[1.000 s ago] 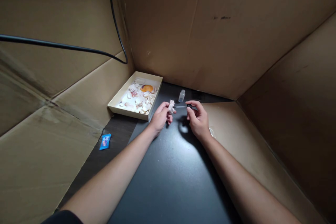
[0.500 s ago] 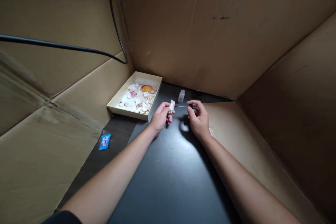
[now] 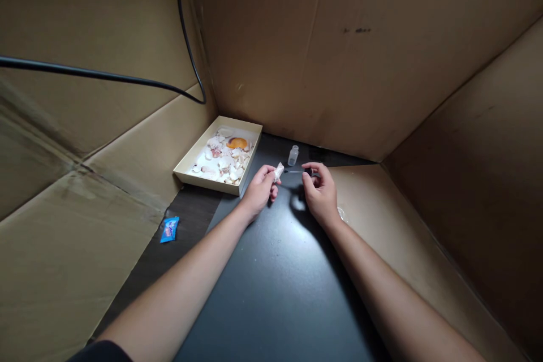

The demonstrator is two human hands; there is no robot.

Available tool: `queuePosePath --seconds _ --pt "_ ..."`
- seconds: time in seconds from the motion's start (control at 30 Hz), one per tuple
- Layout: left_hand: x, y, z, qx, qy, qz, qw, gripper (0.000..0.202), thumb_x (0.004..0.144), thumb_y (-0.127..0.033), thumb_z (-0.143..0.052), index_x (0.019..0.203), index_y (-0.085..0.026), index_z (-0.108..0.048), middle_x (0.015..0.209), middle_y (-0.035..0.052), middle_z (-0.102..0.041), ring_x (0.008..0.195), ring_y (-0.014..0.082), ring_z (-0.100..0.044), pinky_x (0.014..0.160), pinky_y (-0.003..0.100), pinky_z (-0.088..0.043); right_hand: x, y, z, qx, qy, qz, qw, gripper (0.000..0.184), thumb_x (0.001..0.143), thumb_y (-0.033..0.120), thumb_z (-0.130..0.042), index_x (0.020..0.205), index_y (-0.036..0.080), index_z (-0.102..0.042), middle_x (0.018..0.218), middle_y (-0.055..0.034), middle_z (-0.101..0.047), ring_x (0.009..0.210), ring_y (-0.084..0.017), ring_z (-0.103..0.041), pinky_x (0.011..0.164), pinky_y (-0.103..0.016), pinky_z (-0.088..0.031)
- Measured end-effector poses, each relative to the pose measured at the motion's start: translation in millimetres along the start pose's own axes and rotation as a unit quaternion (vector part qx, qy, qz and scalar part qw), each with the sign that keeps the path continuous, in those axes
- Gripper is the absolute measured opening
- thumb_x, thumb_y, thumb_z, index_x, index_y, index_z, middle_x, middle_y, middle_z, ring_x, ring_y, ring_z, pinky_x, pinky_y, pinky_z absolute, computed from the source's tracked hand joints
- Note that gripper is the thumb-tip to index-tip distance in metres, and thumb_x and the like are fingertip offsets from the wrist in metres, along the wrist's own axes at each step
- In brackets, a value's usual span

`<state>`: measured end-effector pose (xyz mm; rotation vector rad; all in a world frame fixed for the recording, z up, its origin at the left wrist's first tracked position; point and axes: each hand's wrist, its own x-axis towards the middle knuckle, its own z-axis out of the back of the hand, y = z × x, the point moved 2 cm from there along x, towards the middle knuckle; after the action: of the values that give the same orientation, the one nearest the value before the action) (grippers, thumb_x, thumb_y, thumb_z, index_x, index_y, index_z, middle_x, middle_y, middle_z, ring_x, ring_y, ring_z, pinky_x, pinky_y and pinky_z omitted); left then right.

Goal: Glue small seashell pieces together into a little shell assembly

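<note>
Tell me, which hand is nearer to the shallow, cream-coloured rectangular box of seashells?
Left. The left hand is just to the right of the box; the right hand is farther right, beyond the left hand.

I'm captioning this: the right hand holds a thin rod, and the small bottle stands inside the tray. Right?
Not quite: the head view shows the small bottle standing on the dark tabletop, outside the tray. The right hand does hold the thin rod.

Both forearms [image 3: 195,271] converging forward, fingers [image 3: 314,166] curled.
</note>
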<state>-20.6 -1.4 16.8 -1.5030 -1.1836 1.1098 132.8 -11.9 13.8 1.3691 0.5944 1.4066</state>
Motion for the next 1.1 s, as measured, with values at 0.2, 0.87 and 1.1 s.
queuePosePath --seconds 0.2,0.87,1.1 --pt "0.0 -0.5 0.1 -0.001 0.004 0.001 1.000 0.007 0.090 -0.022 -0.041 0.088 -0.018 -0.046 0.073 -0.0030 -0.055 0.043 0.0037 -0.046 0.039 0.016 -0.035 -1.8 3.1 -0.8 0.013 0.013 0.008 1.000 0.015 0.084 0.028 -0.055 0.097 0.021 -0.060 0.086 -0.0008 -0.053 0.052 -0.008 -0.042 0.050 -0.024 -0.036" --pt "1.4 0.1 -0.3 -0.003 -0.012 0.005 1.000 0.004 0.088 -0.020 -0.042 0.091 -0.019 -0.044 0.073 -0.0028 -0.057 0.041 0.0042 -0.046 0.038 0.016 -0.034 -0.9 3.1 0.6 -0.003 -0.008 0.000 1.000 0.014 0.083 0.027 -0.055 0.094 0.020 -0.060 0.082 0.0002 -0.052 0.052 -0.008 -0.041 0.050 -0.023 -0.035" --pt "2.0 0.9 -0.2 0.000 -0.017 0.006 1.000 0.013 0.089 -0.018 -0.039 0.101 -0.020 -0.045 0.072 -0.0027 -0.058 0.040 0.0041 -0.046 0.038 0.016 -0.034 -1.0 3.7 -1.0 0.018 0.021 -0.008 1.000 0.018 0.084 0.031 -0.055 0.098 0.021 -0.060 0.086 -0.0010 -0.054 0.051 -0.008 -0.041 0.049 -0.023 -0.036"
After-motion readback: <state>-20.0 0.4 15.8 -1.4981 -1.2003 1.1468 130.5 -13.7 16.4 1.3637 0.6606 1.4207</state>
